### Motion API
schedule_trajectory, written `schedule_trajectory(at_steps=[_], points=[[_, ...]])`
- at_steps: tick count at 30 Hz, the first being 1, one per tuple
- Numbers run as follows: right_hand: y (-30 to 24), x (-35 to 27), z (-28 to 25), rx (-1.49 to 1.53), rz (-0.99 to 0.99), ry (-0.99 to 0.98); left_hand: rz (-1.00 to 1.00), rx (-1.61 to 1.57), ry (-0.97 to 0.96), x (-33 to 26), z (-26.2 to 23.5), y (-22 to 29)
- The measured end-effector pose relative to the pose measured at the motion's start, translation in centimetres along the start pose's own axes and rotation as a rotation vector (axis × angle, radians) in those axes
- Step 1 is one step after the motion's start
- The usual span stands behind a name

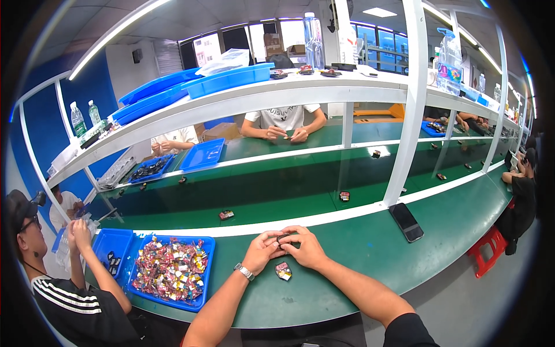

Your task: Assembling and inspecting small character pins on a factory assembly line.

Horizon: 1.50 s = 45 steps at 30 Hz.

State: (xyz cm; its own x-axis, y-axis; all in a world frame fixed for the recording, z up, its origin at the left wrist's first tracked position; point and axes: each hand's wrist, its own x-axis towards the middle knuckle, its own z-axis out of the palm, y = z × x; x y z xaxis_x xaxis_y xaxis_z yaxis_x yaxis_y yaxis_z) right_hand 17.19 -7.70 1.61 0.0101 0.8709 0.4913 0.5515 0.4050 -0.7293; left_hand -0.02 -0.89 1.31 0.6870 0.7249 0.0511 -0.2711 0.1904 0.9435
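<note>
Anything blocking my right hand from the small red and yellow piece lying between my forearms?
Nothing visible stands between your right hand and that small piece on the tabletop, though that hand holds a dark piece with your left hand.

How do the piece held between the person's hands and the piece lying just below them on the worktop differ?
The held piece is gripped by the left hand and right hand, while the lying piece rests untouched on the green worktop.
Fingers hide much of the held piece; the lying piece is uncovered.
The held piece shows dark; the lying piece shows red, white and yellow.
Both are small.
</note>
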Motion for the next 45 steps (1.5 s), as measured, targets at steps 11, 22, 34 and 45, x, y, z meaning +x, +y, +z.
schedule_trajectory(at_steps=[11, 22, 34, 45], points=[[-0.8, 0.0, 0.0, -0.067, -0.069, 0.111, 0.041, -0.08, -0.035, -0.1, -0.2, -0.2], [-0.7, 0.2, 0.5, -0.01, -0.12, 0.094, 0.079, -0.095, 0.009, 0.2, -0.9, -1.0], [-1.7, 0.2, -0.7, -0.16, -0.202, 0.198, 0.039, -0.093, 0.053, 0.0, -0.2, -0.6], [-1.4, 0.3, 0.0, -0.342, -0.333, 0.219, 0.01, -0.091, 0.035, 0.0, -0.1, -0.3]])
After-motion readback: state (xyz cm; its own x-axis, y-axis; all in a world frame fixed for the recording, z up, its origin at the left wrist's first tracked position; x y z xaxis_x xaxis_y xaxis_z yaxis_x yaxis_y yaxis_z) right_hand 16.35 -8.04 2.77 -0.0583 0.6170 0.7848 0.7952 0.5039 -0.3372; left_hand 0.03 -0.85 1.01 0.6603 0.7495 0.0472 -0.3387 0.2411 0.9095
